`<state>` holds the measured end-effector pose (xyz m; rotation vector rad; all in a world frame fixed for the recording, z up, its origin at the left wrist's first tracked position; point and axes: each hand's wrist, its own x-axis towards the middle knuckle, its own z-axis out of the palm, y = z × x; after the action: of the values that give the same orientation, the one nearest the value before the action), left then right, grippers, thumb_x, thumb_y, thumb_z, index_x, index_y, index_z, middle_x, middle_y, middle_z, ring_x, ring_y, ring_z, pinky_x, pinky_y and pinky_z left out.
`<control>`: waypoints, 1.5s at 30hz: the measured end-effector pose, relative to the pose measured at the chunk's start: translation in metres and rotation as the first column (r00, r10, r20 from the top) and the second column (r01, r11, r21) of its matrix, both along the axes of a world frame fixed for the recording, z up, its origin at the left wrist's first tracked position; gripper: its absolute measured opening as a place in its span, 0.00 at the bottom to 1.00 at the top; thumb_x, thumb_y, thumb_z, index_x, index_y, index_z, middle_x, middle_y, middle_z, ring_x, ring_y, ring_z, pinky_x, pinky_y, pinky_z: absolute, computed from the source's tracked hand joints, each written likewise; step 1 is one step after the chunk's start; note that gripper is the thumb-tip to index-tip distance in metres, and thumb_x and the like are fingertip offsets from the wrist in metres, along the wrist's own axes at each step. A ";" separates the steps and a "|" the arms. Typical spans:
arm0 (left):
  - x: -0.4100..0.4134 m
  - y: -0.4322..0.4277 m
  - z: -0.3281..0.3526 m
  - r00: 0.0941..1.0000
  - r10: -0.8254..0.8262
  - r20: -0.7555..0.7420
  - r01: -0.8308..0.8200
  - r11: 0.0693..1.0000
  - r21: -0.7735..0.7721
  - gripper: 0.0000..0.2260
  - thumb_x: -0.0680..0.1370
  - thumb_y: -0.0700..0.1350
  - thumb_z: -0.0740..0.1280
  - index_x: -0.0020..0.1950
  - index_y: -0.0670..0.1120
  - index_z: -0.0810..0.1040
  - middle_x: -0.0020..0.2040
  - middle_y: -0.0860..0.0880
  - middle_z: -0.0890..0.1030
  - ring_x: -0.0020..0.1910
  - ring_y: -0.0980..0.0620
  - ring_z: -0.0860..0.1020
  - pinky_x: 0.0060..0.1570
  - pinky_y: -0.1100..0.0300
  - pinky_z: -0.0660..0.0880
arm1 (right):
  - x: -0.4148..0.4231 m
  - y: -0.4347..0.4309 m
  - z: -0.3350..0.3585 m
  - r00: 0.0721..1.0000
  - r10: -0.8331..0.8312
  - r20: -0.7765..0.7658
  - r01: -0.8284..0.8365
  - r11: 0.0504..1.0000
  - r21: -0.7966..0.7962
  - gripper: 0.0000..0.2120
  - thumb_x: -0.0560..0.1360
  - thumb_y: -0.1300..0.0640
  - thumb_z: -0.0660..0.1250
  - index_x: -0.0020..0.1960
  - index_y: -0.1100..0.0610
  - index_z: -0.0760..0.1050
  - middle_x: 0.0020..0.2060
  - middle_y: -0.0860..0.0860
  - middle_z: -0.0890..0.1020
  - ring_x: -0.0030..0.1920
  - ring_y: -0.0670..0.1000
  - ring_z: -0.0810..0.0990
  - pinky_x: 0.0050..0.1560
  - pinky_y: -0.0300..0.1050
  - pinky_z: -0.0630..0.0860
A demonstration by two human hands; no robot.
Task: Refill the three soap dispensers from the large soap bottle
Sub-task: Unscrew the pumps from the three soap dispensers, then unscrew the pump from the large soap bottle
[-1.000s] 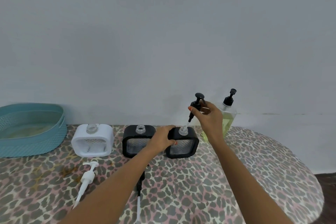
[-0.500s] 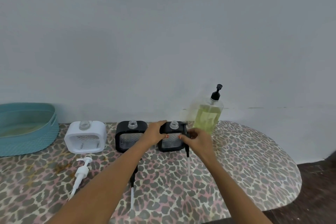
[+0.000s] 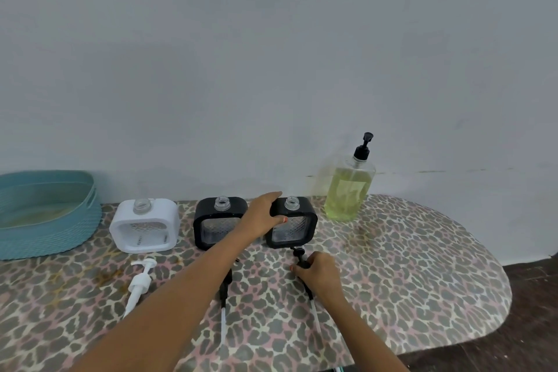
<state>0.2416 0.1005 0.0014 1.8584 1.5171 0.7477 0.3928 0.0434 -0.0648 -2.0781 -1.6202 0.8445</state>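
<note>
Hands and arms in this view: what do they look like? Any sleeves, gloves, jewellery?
The left hand and right hand are ungloved, with orange-red painted nails. Both forearms are bare as far as the frame shows: no sleeves, watch or bracelet visible.

Soft even daylight, faint shadows, wide-angle edge bending

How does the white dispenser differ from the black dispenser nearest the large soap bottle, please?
The white dispenser has a white frame, the black dispenser a black one. The white dispenser stands free near the teal basket; the left hand grips the black dispenser beside the large soap bottle. The white pump lies loose before the white dispenser; the right hand holds the black pump before the black one. Both stand upright, necks open.
</note>
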 end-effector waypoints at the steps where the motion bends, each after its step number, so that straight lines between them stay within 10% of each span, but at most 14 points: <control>1: 0.001 0.000 0.001 1.000 0.004 -0.001 -0.004 1.000 0.014 0.30 0.72 0.44 0.70 0.71 0.44 0.63 0.71 0.45 0.67 0.70 0.47 0.65 0.69 0.55 0.61 | 0.000 0.000 0.000 1.000 -0.005 -0.004 0.005 1.000 -0.001 0.15 0.71 0.48 0.70 0.41 0.57 0.69 0.34 0.50 0.74 0.37 0.50 0.74 0.28 0.37 0.64; 16: 0.070 0.037 0.020 1.000 -0.016 0.026 0.010 0.978 0.208 0.18 0.76 0.42 0.65 0.66 0.44 0.69 0.65 0.46 0.71 0.64 0.50 0.70 0.60 0.65 0.63 | 0.091 0.085 0.098 0.972 -0.150 -0.183 0.225 0.825 0.518 0.16 0.73 0.55 0.69 0.55 0.66 0.75 0.52 0.61 0.77 0.49 0.54 0.75 0.50 0.43 0.70; 23: 0.115 0.075 0.024 0.995 -0.094 0.024 0.093 0.995 0.045 0.28 0.74 0.40 0.68 0.71 0.42 0.59 0.70 0.43 0.65 0.69 0.47 0.63 0.65 0.59 0.62 | 0.123 0.145 0.108 0.975 -0.003 -0.220 0.085 0.926 0.367 0.43 0.65 0.52 0.76 0.72 0.59 0.57 0.71 0.55 0.62 0.71 0.56 0.62 0.69 0.54 0.63; 28: 0.128 0.103 0.027 0.986 -0.160 0.051 0.163 0.984 -0.076 0.38 0.72 0.40 0.71 0.74 0.44 0.51 0.74 0.43 0.59 0.72 0.45 0.60 0.68 0.53 0.63 | 0.143 0.158 0.082 0.913 0.123 -0.389 -0.022 0.967 0.253 0.45 0.63 0.62 0.77 0.73 0.53 0.55 0.68 0.53 0.68 0.66 0.55 0.69 0.65 0.57 0.70; 34: 0.137 0.115 0.028 0.966 -0.092 0.242 0.119 0.988 -0.098 0.32 0.72 0.43 0.70 0.72 0.44 0.58 0.70 0.43 0.66 0.68 0.45 0.67 0.64 0.54 0.67 | 0.146 0.159 0.070 0.842 0.119 -0.527 0.055 0.951 0.303 0.32 0.68 0.71 0.70 0.68 0.58 0.64 0.61 0.56 0.75 0.55 0.54 0.77 0.41 0.36 0.78; 45: 0.125 0.066 0.048 0.948 -0.173 0.266 0.188 0.982 -0.034 0.29 0.72 0.38 0.70 0.70 0.41 0.62 0.67 0.42 0.69 0.66 0.44 0.69 0.64 0.53 0.70 | 0.139 0.103 0.096 0.891 0.127 -0.437 0.068 0.912 0.404 0.27 0.64 0.72 0.72 0.60 0.61 0.70 0.54 0.57 0.79 0.50 0.56 0.81 0.44 0.42 0.79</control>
<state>0.3670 0.1661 0.0491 1.7482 1.1732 0.8165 0.5322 0.1462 0.0308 -1.4340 -1.4199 0.8353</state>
